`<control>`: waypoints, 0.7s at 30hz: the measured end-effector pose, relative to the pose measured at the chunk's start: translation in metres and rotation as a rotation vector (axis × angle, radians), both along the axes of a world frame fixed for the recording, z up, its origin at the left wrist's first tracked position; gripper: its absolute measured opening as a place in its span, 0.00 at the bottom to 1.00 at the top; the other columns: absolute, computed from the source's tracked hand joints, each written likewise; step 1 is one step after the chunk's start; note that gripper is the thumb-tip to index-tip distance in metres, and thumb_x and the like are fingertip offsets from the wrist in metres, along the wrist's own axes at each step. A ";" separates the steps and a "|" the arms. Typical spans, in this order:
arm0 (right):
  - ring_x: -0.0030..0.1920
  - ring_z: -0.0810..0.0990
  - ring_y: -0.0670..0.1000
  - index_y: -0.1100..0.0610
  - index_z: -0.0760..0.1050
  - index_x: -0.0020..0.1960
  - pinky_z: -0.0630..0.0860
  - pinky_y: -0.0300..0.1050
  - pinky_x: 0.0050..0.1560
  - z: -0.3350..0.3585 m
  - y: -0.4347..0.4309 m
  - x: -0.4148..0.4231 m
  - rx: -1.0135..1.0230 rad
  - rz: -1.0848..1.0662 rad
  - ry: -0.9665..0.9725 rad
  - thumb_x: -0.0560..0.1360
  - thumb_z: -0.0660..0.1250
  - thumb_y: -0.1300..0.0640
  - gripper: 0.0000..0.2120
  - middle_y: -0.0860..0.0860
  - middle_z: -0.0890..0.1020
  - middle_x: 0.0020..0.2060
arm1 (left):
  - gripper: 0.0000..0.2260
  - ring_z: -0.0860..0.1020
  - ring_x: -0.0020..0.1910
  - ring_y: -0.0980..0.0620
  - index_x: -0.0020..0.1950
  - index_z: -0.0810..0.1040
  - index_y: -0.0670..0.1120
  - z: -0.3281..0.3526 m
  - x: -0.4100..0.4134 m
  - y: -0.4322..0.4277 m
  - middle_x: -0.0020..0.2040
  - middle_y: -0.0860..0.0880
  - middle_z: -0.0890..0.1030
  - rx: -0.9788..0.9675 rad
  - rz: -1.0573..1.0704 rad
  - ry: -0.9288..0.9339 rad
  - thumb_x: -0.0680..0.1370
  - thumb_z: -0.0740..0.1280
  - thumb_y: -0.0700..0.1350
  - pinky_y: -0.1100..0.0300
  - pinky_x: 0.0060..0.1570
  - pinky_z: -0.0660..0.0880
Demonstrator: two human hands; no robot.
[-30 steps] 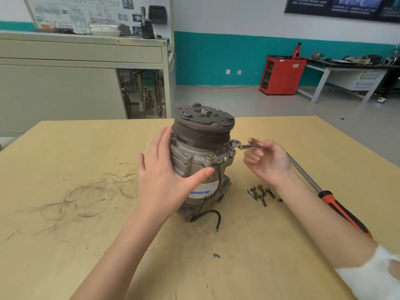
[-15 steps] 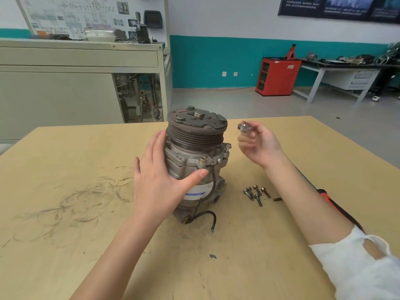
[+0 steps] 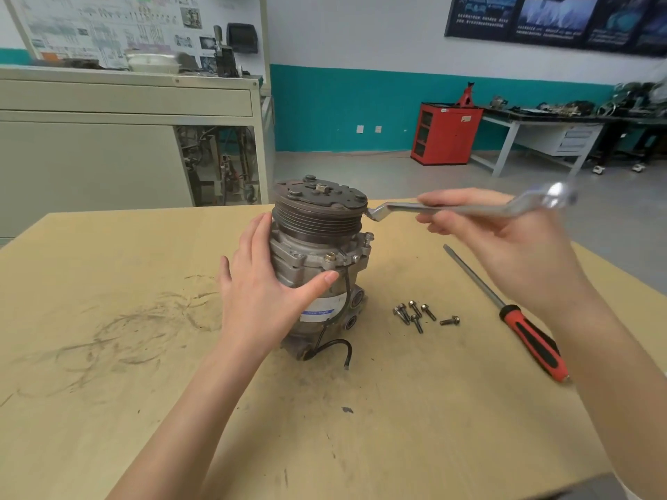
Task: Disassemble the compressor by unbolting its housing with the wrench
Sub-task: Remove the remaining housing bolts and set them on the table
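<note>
The grey metal compressor (image 3: 317,247) stands upright on the wooden table (image 3: 108,283), pulley end up, with a black wire hanging from its lower front. My left hand (image 3: 263,290) is pressed against its left side, thumb across the housing. My right hand (image 3: 505,247) holds a silver ring wrench (image 3: 469,208) level in the air, right of the pulley. The wrench's near end lies beside the pulley's upper rim; its far ring end is blurred. Bolts still sit in the housing flange (image 3: 364,243).
Several loose bolts (image 3: 415,313) lie on the table right of the compressor. A long screwdriver with a red and black handle (image 3: 530,341) lies further right, under my right forearm. A beige cabinet, a red cabinet and a workbench stand beyond the table.
My right hand lifted the wrench off the flange bolt, raised it and swung it out to a level position beside the pulley top. My left hand has stayed on the compressor.
</note>
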State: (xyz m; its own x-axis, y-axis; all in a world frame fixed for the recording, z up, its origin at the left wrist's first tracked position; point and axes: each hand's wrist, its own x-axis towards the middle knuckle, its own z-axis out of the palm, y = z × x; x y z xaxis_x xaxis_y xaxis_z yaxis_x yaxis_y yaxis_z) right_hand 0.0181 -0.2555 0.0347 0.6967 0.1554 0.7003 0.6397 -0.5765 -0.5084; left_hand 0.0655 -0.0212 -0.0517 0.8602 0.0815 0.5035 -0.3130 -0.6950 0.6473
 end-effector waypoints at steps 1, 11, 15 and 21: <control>0.44 0.83 0.46 0.57 0.81 0.55 0.75 0.32 0.49 0.000 0.007 -0.003 -0.196 -0.078 -0.124 0.76 0.66 0.58 0.10 0.50 0.85 0.45 | 0.50 0.58 0.76 0.54 0.79 0.56 0.51 0.000 0.000 0.000 0.78 0.55 0.59 0.002 0.003 -0.003 0.65 0.64 0.76 0.40 0.75 0.52; 0.35 0.80 0.60 0.66 0.81 0.46 0.79 0.53 0.32 -0.012 0.030 -0.003 -0.544 -0.147 -0.325 0.73 0.67 0.63 0.07 0.58 0.82 0.35 | 0.49 0.58 0.76 0.53 0.79 0.56 0.51 -0.001 0.002 -0.001 0.78 0.54 0.59 -0.014 -0.009 -0.013 0.63 0.64 0.71 0.40 0.74 0.52; 0.33 0.79 0.60 0.67 0.81 0.45 0.78 0.52 0.31 -0.022 0.038 -0.001 -0.500 -0.148 -0.384 0.70 0.71 0.67 0.05 0.59 0.81 0.33 | 0.54 0.58 0.76 0.52 0.80 0.52 0.51 -0.003 0.002 0.004 0.78 0.52 0.59 -0.114 -0.045 0.019 0.60 0.66 0.73 0.40 0.74 0.57; 0.32 0.80 0.58 0.67 0.82 0.45 0.78 0.50 0.31 -0.039 0.041 0.000 -0.291 -0.170 -0.412 0.72 0.69 0.64 0.06 0.58 0.82 0.33 | 0.50 0.62 0.74 0.54 0.79 0.53 0.52 -0.012 0.003 0.014 0.76 0.54 0.61 -0.243 -0.117 0.099 0.63 0.71 0.66 0.46 0.73 0.63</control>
State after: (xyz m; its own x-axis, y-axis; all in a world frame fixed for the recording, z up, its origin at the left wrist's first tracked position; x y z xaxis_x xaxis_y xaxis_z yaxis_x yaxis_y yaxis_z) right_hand 0.0182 -0.2144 -0.0041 0.4050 0.2928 0.8662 0.6376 -0.7694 -0.0380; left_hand 0.0687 -0.0070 -0.0635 0.9146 0.0868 0.3949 -0.3094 -0.4785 0.8218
